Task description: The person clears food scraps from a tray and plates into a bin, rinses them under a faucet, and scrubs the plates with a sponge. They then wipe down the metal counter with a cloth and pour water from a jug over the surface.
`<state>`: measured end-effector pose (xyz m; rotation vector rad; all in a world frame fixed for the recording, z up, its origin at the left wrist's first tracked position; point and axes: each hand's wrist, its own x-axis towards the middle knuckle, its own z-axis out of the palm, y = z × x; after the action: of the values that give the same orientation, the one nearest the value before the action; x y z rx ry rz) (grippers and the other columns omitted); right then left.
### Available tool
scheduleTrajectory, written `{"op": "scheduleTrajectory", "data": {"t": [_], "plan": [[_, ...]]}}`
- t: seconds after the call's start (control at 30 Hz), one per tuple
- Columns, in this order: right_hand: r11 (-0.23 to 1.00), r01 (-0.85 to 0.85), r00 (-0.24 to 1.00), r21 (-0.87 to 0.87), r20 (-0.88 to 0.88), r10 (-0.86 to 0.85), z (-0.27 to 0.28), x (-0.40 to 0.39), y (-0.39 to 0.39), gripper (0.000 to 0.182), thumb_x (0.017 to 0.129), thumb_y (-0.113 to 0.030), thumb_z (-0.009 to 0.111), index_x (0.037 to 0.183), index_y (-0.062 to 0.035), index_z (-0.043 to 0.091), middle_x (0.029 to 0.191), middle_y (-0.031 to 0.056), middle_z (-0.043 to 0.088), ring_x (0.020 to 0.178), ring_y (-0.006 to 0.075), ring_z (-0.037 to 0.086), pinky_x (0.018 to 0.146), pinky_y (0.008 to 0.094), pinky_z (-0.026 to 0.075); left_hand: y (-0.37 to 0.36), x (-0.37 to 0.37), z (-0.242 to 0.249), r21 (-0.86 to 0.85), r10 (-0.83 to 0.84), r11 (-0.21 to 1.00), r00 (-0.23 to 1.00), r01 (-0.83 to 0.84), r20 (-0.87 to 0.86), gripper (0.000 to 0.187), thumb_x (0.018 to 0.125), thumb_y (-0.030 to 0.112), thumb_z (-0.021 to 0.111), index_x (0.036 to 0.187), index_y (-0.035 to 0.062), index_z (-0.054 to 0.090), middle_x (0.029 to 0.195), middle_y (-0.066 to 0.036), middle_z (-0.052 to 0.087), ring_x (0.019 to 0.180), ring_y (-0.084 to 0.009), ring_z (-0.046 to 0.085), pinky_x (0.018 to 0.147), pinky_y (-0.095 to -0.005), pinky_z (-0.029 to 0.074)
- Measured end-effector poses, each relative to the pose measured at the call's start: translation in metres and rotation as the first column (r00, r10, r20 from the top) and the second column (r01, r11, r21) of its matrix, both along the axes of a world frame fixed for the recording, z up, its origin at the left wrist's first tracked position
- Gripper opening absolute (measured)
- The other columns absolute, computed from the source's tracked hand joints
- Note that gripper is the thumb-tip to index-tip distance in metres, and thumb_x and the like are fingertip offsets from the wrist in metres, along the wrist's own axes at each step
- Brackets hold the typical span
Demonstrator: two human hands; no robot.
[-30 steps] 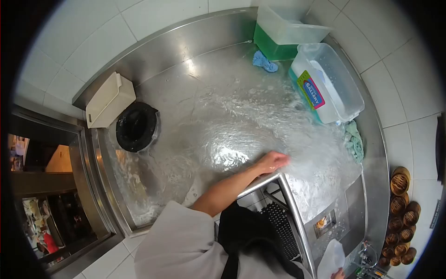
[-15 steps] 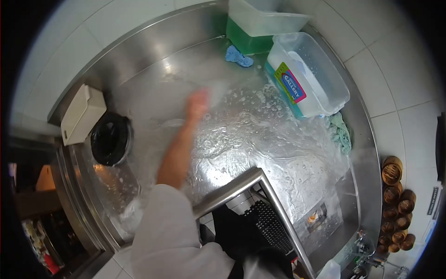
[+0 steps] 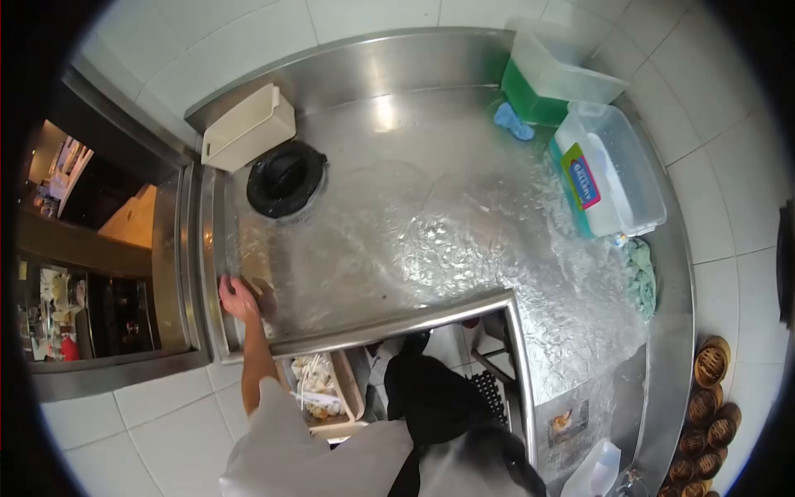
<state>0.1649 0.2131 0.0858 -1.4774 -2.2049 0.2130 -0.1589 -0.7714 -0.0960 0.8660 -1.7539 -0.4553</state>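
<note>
My left hand (image 3: pixel 238 300) is at the left end of the wet steel counter (image 3: pixel 356 273), beside its raised edge. Its fingers are loosely bent and a little apart, with nothing visible in them. A thin sheet of water covers much of the steel. Nearest to this hand, farther back, lies a black ring-shaped thing (image 3: pixel 286 179), next to a cream plastic bin (image 3: pixel 248 128) tipped on its side. My right hand is out of view.
At the back right stand a tub of green liquid (image 3: pixel 534 87) and a labelled clear tub (image 3: pixel 617 170). A blue cloth (image 3: pixel 513 122) and a green cloth (image 3: pixel 639 277) lie near them. A steel rail (image 3: pixel 397 319) edges the counter; below it is a waste bin (image 3: pixel 348 385).
My left hand has moved from mid-counter to the left end. The view has swung left, bringing the waste bin below the rail into sight. The tubs and cloths stay in place.
</note>
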Motion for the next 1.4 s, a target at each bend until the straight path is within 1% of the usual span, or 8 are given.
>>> {"op": "scheduleTrajectory", "data": {"t": [0.1, 0.17, 0.4, 0.43, 0.6, 0.93, 1.07, 1.4], "plan": [[0.813, -0.244, 0.970, 0.528, 0.127, 0.208, 0.000, -0.056, -0.033, 0.046, 0.090, -0.042, 0.065, 0.087, 0.0044, 0.068, 0.084, 0.0234, 0.067, 0.082, 0.0372, 0.060, 0.077, 0.0496, 0.046, -0.007, -0.025, -0.022, 0.041, -0.079, 0.997, 0.969, 0.072, 0.234, 0.034, 0.091, 0.021, 0.059, 0.114, -0.0030, 0.062, 0.102, -0.015, 0.066, 0.087, -0.0287, 0.064, 0.081, -0.0381, 0.051], [0.982, -0.027, 0.990, -0.185, -0.140, 0.001, -0.023, -0.104, 0.025, 0.047, 0.089, -0.042, 0.062, 0.116, -0.0034, 0.058, 0.100, 0.0086, 0.063, 0.076, 0.0174, 0.055, 0.059, 0.0314, 0.044, 0.055, -0.079, -0.020, 0.283, -0.303, 0.924, 0.944, 0.258, 0.127, 0.032, 0.091, 0.018, 0.057, 0.118, -0.0002, 0.062, 0.106, -0.014, 0.066, 0.091, -0.0283, 0.064, 0.083, -0.0371, 0.051], [0.925, -0.289, 0.946, -0.246, -0.223, 0.237, 0.011, -0.132, 0.018, 0.046, 0.091, -0.036, 0.059, 0.121, -0.0006, 0.057, 0.108, 0.0134, 0.064, 0.093, 0.0226, 0.060, 0.069, 0.0331, 0.048, 0.195, -0.210, -0.027, 0.460, -0.920, 0.183, 0.316, 0.869, -0.231, 0.037, 0.086, 0.012, 0.061, 0.121, 0.0000, 0.062, 0.118, -0.019, 0.066, 0.110, -0.0278, 0.062, 0.093, -0.0385, 0.049], [0.934, -0.316, 0.922, -0.168, -0.288, 0.260, 0.003, -0.095, 0.034, 0.045, 0.091, -0.035, 0.058, 0.119, 0.0001, 0.058, 0.107, 0.0143, 0.064, 0.094, 0.0236, 0.060, 0.071, 0.0344, 0.049, 0.156, -0.235, 0.012, 0.303, -0.789, 0.615, 0.557, 0.728, 0.260, 0.039, 0.086, 0.013, 0.062, 0.122, -0.0016, 0.061, 0.121, -0.018, 0.065, 0.112, -0.0290, 0.061, 0.097, -0.0389, 0.047], [0.986, -0.006, 0.996, -0.165, -0.094, -0.009, 0.006, 0.005, -0.013, 0.044, 0.090, -0.041, 0.062, 0.100, 0.0013, 0.065, 0.095, 0.0176, 0.065, 0.084, 0.0281, 0.059, 0.073, 0.0428, 0.046, 0.110, -0.330, -0.001, 0.134, -0.706, 0.705, 0.672, 0.696, 0.226, 0.037, 0.086, 0.014, 0.063, 0.120, 0.0007, 0.062, 0.113, -0.019, 0.066, 0.101, -0.0277, 0.066, 0.089, -0.0358, 0.050], [0.954, 0.143, 0.975, -0.264, -0.129, -0.182, 0.016, 0.006, -0.034, 0.051, 0.085, -0.046, 0.059, 0.108, -0.0007, 0.064, 0.098, 0.0114, 0.066, 0.072, 0.0207, 0.059, 0.057, 0.0338, 0.046, 0.490, -0.270, 0.046, 0.594, -0.907, -0.392, -0.189, 0.702, -0.376, 0.025, 0.090, 0.018, 0.068, 0.114, 0.0103, 0.069, 0.098, -0.007, 0.071, 0.089, -0.0152, 0.064, 0.079, -0.0307, 0.051], [0.901, 0.393, 0.863, -0.186, -0.263, -0.431, 0.028, 0.112, -0.063, 0.052, 0.090, -0.050, 0.054, 0.116, -0.0060, 0.064, 0.105, 0.0061, 0.064, 0.078, 0.0174, 0.059, 0.055, 0.0298, 0.043, 0.300, -0.224, 0.061, 0.189, -0.942, 0.213, 0.149, 0.959, 0.302, 0.078, 0.080, 0.029, 0.077, 0.142, 0.0011, 0.040, 0.148, -0.021, 0.039, 0.134, -0.0323, 0.041, 0.111, -0.0470, 0.032], [0.849, 0.519, 0.768, -0.095, -0.384, -0.513, 0.017, 0.158, -0.072, 0.041, 0.089, -0.036, 0.063, 0.112, -0.0023, 0.063, 0.097, 0.0051, 0.064, 0.075, 0.0142, 0.055, 0.056, 0.0279, 0.044, 0.406, -0.309, 0.034, 0.250, -0.797, 0.325, 0.122, 0.912, 0.591, 0.110, 0.070, 0.058, 0.075, 0.148, -0.0033, 0.026, 0.155, -0.021, 0.025, 0.145, -0.0307, 0.022, 0.119, -0.0445, 0.016]]}}
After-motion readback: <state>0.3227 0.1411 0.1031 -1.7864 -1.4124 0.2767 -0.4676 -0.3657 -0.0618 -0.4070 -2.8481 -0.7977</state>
